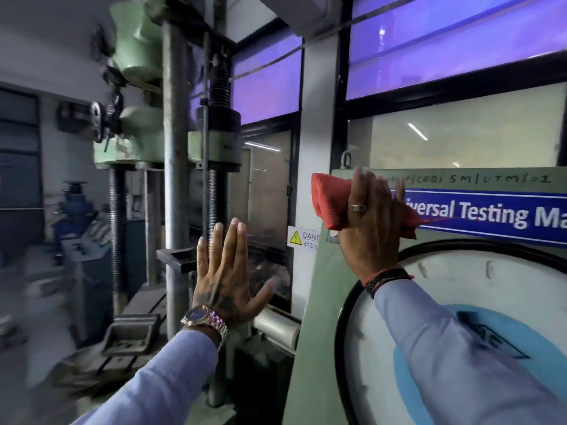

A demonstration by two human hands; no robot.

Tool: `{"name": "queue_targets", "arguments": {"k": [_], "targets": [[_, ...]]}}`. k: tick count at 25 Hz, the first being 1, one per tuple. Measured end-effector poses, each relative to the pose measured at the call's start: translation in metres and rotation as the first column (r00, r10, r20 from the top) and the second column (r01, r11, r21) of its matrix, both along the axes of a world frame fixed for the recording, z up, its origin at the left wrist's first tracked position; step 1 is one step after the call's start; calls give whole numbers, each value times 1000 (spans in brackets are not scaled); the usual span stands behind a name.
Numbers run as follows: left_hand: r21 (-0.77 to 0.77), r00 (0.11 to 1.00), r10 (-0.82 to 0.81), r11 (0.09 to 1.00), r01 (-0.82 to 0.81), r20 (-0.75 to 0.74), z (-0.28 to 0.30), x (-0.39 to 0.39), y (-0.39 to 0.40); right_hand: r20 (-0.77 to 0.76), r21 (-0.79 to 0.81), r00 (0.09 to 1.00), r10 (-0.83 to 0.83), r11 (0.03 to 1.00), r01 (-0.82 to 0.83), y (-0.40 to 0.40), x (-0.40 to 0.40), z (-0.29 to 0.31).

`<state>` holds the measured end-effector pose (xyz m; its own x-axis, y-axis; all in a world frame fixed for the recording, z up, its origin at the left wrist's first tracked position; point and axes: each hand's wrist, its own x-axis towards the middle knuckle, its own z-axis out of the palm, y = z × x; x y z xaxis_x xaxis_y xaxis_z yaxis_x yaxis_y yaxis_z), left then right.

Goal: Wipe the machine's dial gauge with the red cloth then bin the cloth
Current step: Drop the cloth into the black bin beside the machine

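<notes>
A single head-worn wide-angle camera looks forward, nearly level, standing very close to the green control cabinet [316, 302], which fills the frame from 3 to 5 o'clock. The dial gauge [460, 289] is cut off by the lower right edge, and the blue nameplate [491, 211] runs out at 3 o'clock. The loading frame's columns [175, 179] rise farther back, at 11 to 12 o'clock. Windows [454, 41] span 1 to 2 o'clock. Both sleeved forearms enter from the bottom edge, at 6 and 5 o'clock. The left margin is blurred and bowed by the lens.
</notes>
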<state>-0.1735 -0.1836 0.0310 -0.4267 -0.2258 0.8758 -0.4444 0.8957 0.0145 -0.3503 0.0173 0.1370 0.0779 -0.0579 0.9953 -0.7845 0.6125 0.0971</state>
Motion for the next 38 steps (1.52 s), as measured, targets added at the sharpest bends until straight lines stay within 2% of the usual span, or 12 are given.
{"name": "queue_targets", "arguments": {"k": [2,3,4,5,6,7,8,10,14,20,24,38], "targets": [[4,999,50,999,-50,4,2,36,-12,337,32,921,195,975,-218,-26,24,1],[8,997,76,997,-76,-5,3,53,-18,532,-93,746,401,903,-419,-40,41,0],[18,994,109,994,-109,-19,3,75,-24,628,-363,418,656,722,-589,-57,64,-1],[34,991,132,991,-131,-36,5,93,-31,562,-661,-5,827,446,-603,-72,84,-1],[52,986,160,986,-158,-48,6,113,-38,397,-856,-377,837,189,-482,-86,102,-3],[61,979,196,979,-192,-53,7,136,-46,249,-937,-616,748,26,-347,-101,119,-10],[66,971,231,971,-228,-51,7,157,-54,175,-963,-744,645,-46,-267,-114,135,-19],[84,953,302,951,-299,-34,8,203,-74,46,-974,-870,490,-171,-148,-144,167,-42],[143,915,404,906,-398,-14,2,292,-111,-11,-960,-980,200,-276,-45,-206,238,-76],[193,858,508,837,-511,69,-26,410,-165,169,-979,-956,241,-69,-190,-283,345,-102],[193,830,539,808,-557,140,-76,460,-193,259,-964,-944,204,-4,-265,-325,395,-143],[296,698,581,639,-710,419,-263,520,-218,109,-978,-994,2,181,-107,-398,470,-343]]}}
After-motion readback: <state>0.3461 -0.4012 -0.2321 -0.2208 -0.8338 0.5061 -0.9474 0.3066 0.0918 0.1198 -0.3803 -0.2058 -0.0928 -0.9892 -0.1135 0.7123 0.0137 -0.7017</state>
